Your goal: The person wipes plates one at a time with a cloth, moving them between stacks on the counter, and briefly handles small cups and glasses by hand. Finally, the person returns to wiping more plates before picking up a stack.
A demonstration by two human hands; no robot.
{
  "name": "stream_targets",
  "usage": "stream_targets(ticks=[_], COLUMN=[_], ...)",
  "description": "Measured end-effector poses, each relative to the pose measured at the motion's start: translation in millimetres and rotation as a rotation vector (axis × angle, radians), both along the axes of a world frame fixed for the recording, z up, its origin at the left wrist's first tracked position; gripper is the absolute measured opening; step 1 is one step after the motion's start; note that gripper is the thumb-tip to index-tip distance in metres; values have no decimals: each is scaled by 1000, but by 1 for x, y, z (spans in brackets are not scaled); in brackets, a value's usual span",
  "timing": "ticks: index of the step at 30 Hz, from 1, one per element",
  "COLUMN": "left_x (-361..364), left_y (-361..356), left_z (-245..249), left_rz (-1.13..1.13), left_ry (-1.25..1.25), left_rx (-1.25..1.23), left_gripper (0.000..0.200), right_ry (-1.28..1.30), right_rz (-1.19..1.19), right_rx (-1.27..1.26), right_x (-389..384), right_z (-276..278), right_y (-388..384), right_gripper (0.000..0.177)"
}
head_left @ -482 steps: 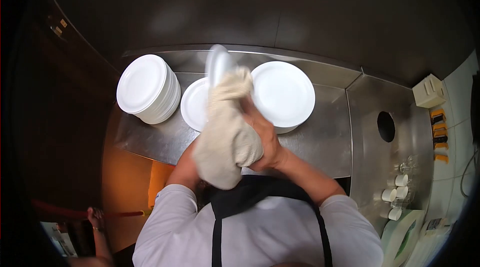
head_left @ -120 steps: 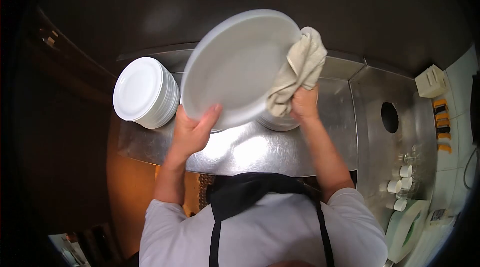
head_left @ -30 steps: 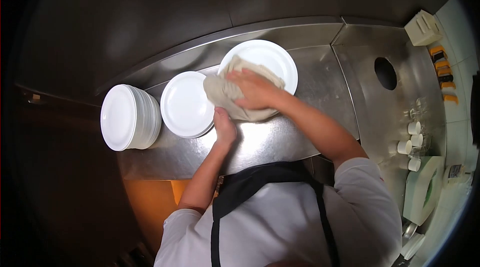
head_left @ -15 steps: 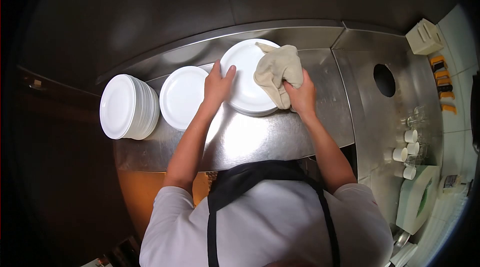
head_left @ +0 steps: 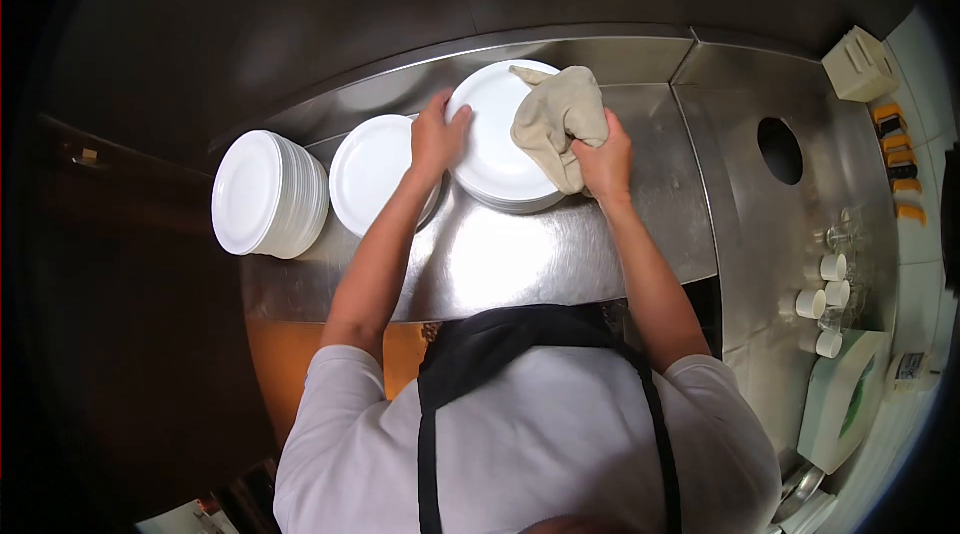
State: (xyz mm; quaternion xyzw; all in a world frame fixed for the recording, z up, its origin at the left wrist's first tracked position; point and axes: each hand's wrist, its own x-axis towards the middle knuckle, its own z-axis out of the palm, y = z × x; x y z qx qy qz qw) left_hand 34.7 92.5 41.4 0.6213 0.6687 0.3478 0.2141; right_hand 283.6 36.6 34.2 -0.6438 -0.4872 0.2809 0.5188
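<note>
A stack of white plates stands in front of me on the steel counter. My left hand is at the left rim of its top plate, thumb over the edge and fingers along the outside. My right hand is closed on a beige cloth, which lies bunched over the right part of that plate. Whether the right fingers also grip the rim is hidden by the cloth. Left of my left forearm is a low pile of white plates, partly covered by that arm. A tall plate stack stands farther left.
The steel counter has a raised back edge. To the right, another steel surface has a round dark hole, white cups and glasses. A beige holder and yellow-handled items are at the far right wall.
The view has shifted slightly, so the plates and counter appear higher. My left hand has come closer against the plate's left rim. My right hand stays on the cloth.
</note>
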Motion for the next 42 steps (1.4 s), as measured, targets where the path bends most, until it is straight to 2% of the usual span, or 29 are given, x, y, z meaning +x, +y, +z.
stream_targets(ticks=[6, 12, 15, 21, 24, 25, 26, 29, 32, 37, 38, 40, 42], left_x=[-2, 5, 10, 29, 32, 34, 36, 36, 24, -1, -1, 0, -1], left_y=[26, 31, 35, 44, 44, 41, 40, 28, 18, 10, 6, -3, -13], left_z=[-5, 15, 22, 30, 39, 46, 47, 38, 33, 35, 32, 28, 26], left_rz=[-40, -22, -60, 90, 57, 34, 4, -41, -16, 67, 62, 49, 55], left_ry=[-1, -31, -70, -21, -29, -39, -74, -305, -530, -749, -782, -824, -851], left_rx=[5, 15, 120, 222, 169, 126, 105, 167, 290, 391, 394, 394, 392], left_gripper=[48, 50, 55, 58, 57, 58, 57, 56, 54, 52, 51, 50, 50], right_ry=[-21, 135, 175, 396, 794, 830, 670, 248, 107, -127, -44, -212, -197], right_rz=[-39, 12, 9, 186, 420, 613, 579, 403, 633, 841, 871, 956, 905], right_rx=[31, 191, 220, 367, 350, 429, 316, 525, 599, 691, 742, 916, 882], right_x=[-2, 3, 3, -5, -20, -25, -38, -103, -96, -131, -139, -138, -137], right_z=[-8, -31, -24, 6, 28, 27, 6, 69, 78, 88, 85, 134, 163], right_y=[-1, 8, 4, -4, -21, -22, -12, 1, 9, -67, -69, -56, -33], right_gripper=[61, 61, 60, 58, 55, 56, 52, 59, 56, 67, 74, 93, 93])
